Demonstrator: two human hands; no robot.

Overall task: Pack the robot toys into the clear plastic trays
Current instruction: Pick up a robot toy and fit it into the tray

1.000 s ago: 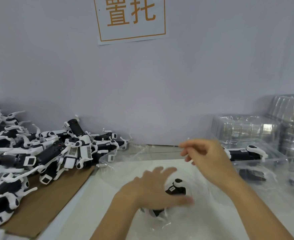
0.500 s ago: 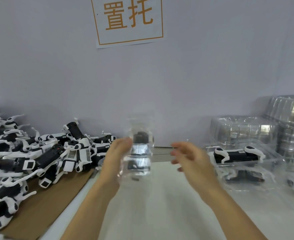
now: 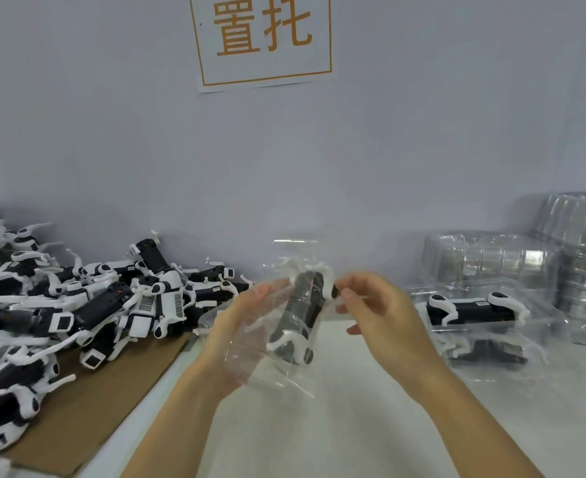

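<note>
Both hands at frame centre hold one clear tray with a toy inside: left hand (image 3: 246, 326) cradles the tray (image 3: 284, 319), right hand (image 3: 374, 308) pinches its top edge. The toy (image 3: 301, 312) looks light and rigid, thin legs fragile; the tray flimsy, slippery, best gripped by its rims.

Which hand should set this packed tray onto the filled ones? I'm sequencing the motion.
Probably the right hand: it pinches the held tray on the side nearer the filled trays. The left hand cradles its far side.
</note>
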